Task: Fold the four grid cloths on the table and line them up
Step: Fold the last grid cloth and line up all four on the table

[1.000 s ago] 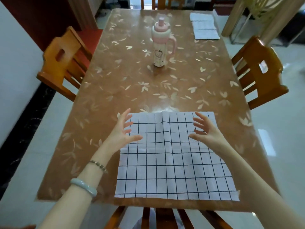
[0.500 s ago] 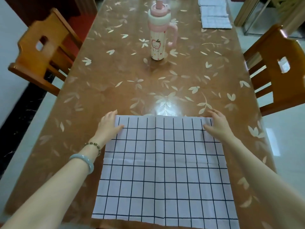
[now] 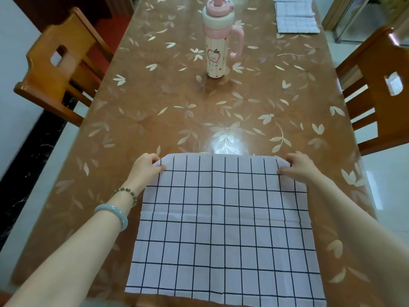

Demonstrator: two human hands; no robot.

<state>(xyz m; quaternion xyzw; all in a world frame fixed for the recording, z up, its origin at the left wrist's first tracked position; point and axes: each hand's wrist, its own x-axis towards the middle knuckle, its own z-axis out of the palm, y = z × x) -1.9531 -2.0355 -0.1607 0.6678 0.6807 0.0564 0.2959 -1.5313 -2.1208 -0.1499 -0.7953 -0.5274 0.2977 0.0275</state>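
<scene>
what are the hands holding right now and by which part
Both hold the open grid cloth: left hand pinches its far left corner, right hand its far right corner.

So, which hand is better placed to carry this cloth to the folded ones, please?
Probably right hand: it and left hand each pinch a grid cloth corner, but folded cloths lie far right.

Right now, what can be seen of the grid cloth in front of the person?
The grid cloth is white with thin dark lines forming squares, and looks like thin woven fabric. It lies spread open on the brown table, a faint crease across its middle, its near edge by the table's near edge. The left hand pinches its far left corner and the right hand its far right corner; both corners curl up slightly.
</scene>
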